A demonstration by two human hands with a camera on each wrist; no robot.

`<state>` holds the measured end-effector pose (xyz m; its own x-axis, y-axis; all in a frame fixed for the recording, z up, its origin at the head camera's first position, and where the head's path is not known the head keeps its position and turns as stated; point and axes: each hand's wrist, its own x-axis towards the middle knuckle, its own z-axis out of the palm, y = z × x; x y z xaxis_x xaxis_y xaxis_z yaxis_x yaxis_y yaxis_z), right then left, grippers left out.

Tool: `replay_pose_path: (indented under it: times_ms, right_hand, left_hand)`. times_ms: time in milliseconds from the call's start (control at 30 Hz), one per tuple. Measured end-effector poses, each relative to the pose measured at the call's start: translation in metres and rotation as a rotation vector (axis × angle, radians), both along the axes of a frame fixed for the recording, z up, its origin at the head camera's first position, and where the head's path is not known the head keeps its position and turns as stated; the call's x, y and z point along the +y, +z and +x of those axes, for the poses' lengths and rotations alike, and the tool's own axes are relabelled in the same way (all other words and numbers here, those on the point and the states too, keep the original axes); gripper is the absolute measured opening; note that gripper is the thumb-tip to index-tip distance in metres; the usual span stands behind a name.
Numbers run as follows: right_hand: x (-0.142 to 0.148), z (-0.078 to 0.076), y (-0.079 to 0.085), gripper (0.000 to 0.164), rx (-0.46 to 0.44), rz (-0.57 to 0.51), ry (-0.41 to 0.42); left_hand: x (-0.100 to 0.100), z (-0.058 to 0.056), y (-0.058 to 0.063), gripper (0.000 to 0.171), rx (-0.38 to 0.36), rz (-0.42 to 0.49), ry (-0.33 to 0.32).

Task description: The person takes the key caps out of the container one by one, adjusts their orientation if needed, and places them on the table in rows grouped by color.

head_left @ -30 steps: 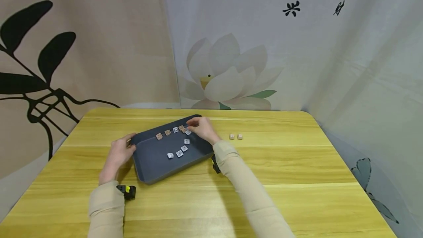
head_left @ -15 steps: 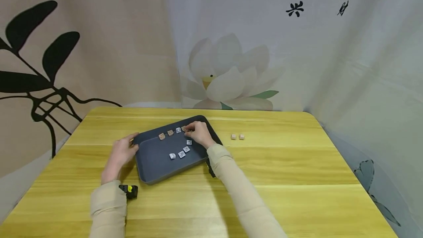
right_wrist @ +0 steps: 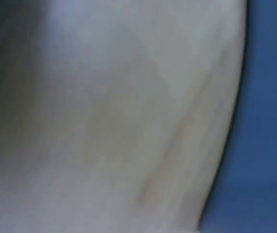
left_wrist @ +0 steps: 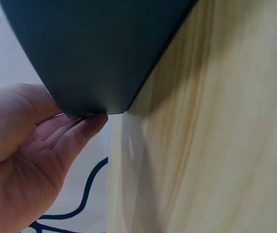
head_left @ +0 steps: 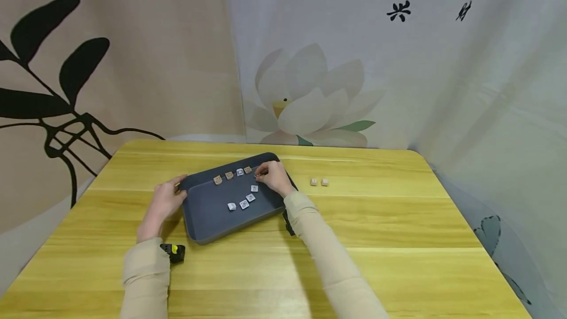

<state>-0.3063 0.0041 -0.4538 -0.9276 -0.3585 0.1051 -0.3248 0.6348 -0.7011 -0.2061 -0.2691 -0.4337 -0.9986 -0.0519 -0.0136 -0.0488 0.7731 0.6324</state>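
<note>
A dark grey rectangular tray (head_left: 204,210) lies at a slant on the table. My left hand (head_left: 165,202) pinches its left end between thumb and fingers; the left wrist view shows fingertips at the rim of the tray (left_wrist: 99,63). Inside, brown keycaps (head_left: 217,180) and a white keycap (head_left: 240,172) form a row along the back wall. Several more white keycaps (head_left: 250,198) curve towards the front. My right hand (head_left: 273,177) reaches over the tray's right part and pinches a small keycap, mostly hidden by the fingers. The right wrist view is blurred.
Two pale keycaps (head_left: 319,182) sit on the wooden table (head_left: 381,230), to the right of the tray. Behind the table's back edge hangs a printed curtain (head_left: 310,38). Each wrist wears a small black camera (head_left: 173,252).
My right fingers have drawn back from the back row, so its rightmost brown keycap now shows fully. A keycap near them is now mostly covered. My left hand keeps its hold on the tray.
</note>
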Motion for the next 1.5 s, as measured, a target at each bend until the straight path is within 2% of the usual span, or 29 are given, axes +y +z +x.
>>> replay_pose_path:
  times_ms: [133, 367, 600, 767, 900, 1267, 1500]
  right_hand:
    - [0.005, -0.001, 0.003, 0.013, 0.018, -0.025, 0.017]
    - [0.021, -0.002, 0.014, 0.017, 0.05, -0.133, 0.049]
    - [0.057, -0.003, 0.027, 0.021, 0.043, -0.254, 0.005]
    - [0.089, -0.003, 0.028, 0.026, 0.028, -0.298, -0.004]
    - [0.114, -0.002, 0.026, 0.025, 0.005, -0.299, -0.024]
    - [0.161, 0.007, 0.017, 0.032, 0.04, -0.217, -0.042]
    - [0.179, 0.01, 0.015, 0.02, 0.075, -0.17, -0.065]
  left_hand:
    - [0.0, -0.001, 0.0, 0.051, 0.001, -0.016, 0.003]
    - [0.001, -0.001, -0.001, 0.051, -0.002, -0.018, 0.001]
    - [-0.001, -0.002, -0.001, 0.052, -0.01, -0.004, 0.005]
    - [-0.001, -0.001, 0.0, 0.052, -0.009, -0.01, 0.006]
    - [-0.001, -0.001, 0.0, 0.052, -0.016, -0.012, 0.006]
    - [0.0, -0.002, -0.002, 0.051, -0.011, -0.015, 0.009]
    - [-0.002, -0.002, -0.001, 0.051, -0.011, -0.021, 0.008]
